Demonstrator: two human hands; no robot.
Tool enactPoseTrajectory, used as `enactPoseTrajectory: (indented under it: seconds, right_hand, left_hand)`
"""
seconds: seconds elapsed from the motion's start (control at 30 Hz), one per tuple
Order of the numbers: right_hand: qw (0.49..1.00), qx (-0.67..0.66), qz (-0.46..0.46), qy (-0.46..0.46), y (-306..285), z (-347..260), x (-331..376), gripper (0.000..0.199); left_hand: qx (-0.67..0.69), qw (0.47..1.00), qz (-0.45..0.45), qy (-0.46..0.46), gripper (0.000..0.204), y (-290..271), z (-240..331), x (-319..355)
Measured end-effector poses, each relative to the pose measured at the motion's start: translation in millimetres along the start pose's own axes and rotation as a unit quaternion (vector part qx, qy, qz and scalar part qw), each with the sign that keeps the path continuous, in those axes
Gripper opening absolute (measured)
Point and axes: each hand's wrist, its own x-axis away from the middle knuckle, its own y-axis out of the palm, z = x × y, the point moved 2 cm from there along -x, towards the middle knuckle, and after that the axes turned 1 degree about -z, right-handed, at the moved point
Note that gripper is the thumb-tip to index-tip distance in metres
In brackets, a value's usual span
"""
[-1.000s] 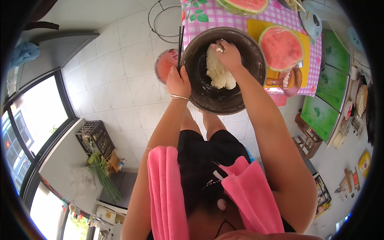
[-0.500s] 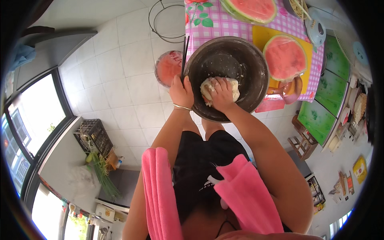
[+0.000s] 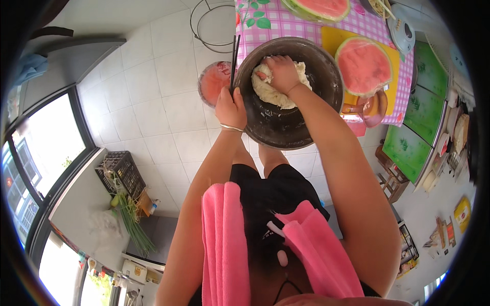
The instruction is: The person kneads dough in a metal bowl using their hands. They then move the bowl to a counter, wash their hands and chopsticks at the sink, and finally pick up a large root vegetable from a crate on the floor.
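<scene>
Pink-and-white checked, one tablecloth spreads toward 1 o'clock. One big dark bowl sits at its near edge; one yellow board lies at 2 o'clock from the bowl. Two cut watermelons, one on the board, one farther off at 1 o'clock, show red flesh. One lump of dough, cream-white, soft and uneven, lies toward the bowl's 11 o'clock. The person's right hand presses into it, fingertips partly buried, so pinching cannot be told. The left hand, at the rim's 9 o'clock, clasps two dark chopsticks.
</scene>
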Motion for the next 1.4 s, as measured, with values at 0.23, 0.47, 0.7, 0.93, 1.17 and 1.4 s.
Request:
enactPoseTrajectory:
  seconds: [0.23,0.47,0.7,0.93,1.17,1.4]
  right_hand:
    - [0.991,-0.023,-0.116,0.065,-94,-19,82,0.062]
    - [0.991,0.093,0.054,0.084,-43,-13,119,0.066]
    - [0.983,0.120,0.094,0.102,-1,16,79,0.062]
    - [0.970,0.116,0.090,0.192,-12,19,33,0.046]
    - [0.979,0.097,0.093,0.151,-39,-14,85,0.051]
    - [0.981,0.065,0.175,0.049,-84,-30,81,0.038]
  left_hand:
    - [0.007,1.000,0.001,-0.011,0.022,-2,-2,-1]
    - [0.014,0.999,0.029,0.023,0.022,-1,0,1]
    - [0.016,1.000,0.014,0.007,0.019,-4,5,0]
    - [-0.007,1.000,-0.008,0.006,0.021,-2,0,-1]
    - [-0.035,0.999,0.026,0.028,0.025,4,-3,-3]
    - [-0.016,1.000,0.015,0.018,0.024,-1,2,-2]
